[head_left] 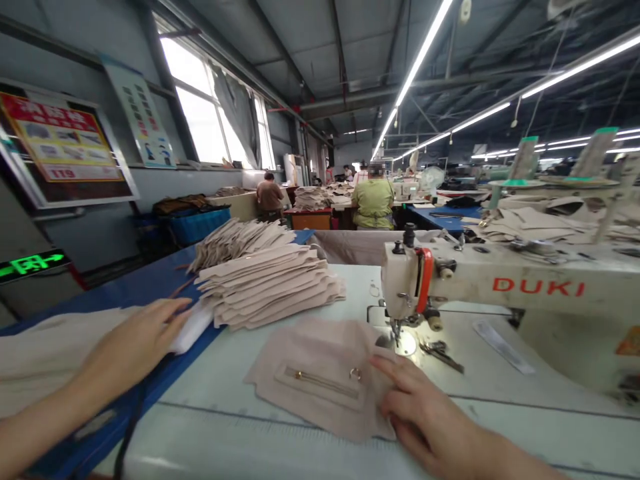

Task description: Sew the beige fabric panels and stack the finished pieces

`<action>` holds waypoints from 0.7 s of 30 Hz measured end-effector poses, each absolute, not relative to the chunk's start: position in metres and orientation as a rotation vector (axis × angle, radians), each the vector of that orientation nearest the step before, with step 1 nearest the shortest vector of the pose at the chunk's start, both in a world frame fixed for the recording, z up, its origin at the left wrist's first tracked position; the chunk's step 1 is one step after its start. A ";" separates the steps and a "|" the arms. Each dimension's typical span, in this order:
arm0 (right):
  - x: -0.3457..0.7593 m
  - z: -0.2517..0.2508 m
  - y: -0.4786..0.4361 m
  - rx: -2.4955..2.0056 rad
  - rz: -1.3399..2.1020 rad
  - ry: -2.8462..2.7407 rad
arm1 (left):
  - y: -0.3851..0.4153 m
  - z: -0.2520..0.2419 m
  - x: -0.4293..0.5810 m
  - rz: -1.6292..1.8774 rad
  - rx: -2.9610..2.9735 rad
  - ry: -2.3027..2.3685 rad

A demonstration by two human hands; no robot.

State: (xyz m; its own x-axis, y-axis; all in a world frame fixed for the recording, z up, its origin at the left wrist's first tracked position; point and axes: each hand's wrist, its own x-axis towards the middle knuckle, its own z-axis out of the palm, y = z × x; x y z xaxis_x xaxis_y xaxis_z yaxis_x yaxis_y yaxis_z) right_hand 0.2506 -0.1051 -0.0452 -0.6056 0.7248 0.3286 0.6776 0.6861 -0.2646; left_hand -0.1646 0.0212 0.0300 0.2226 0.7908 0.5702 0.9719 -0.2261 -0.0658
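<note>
A beige fabric piece (pixel 280 353) with a zipper (pixel 325 381) and a small metal ring (pixel 355 374) sewn on lies on the sewing machine table. My right hand (pixel 430 413) rests on its right edge, fingers apart and touching the cloth, just in front of the machine's needle area (pixel 397 330). Out to the left, my left hand (pixel 135 333) reaches with fingers stretched over a white strip (pixel 193 327) beside a stack of beige fabric pieces (pixel 270 287). Whether its fingertips touch the strip I cannot tell.
The sewing machine (pixel 500 273) stands at the right, its lamp lit. Near the needle lie thread snips (pixel 443 355) and a pale strip (pixel 503 347). More beige cloth (pixel 55 340) covers the blue table (pixel 165 277) at left. Co-workers sit farther back, one in a green top (pixel 373 203).
</note>
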 end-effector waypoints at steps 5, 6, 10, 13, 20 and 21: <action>0.252 -0.051 -0.102 -1.088 0.285 -2.414 | -0.002 -0.010 -0.066 -0.618 -2.597 -0.910; 0.252 -0.053 -0.101 -1.080 0.282 -2.405 | -0.006 -0.018 -0.041 -0.608 -2.687 -0.799; 0.258 -0.055 -0.098 -1.075 0.165 -2.336 | -0.011 -0.049 0.034 -0.531 -2.938 -0.658; 0.267 -0.056 -0.096 -1.136 0.038 -2.186 | 0.002 -0.071 0.043 -0.416 -2.998 -0.789; 0.273 -0.060 -0.086 -1.232 -0.160 -2.089 | 0.028 -0.102 0.014 -0.337 -2.876 -1.052; 0.271 -0.062 -0.085 -1.236 -0.186 -2.115 | 0.028 -0.102 0.018 -0.319 -2.865 -1.061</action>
State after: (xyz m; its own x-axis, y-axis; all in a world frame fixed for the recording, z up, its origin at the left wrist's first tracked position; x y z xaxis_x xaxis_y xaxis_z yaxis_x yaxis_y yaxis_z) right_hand 0.2712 -0.0850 -0.0617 -0.3256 0.7206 0.6122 0.8162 0.5410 -0.2027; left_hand 0.0180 0.0279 -0.1018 0.7403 0.6362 0.2174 0.6507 -0.7593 0.0061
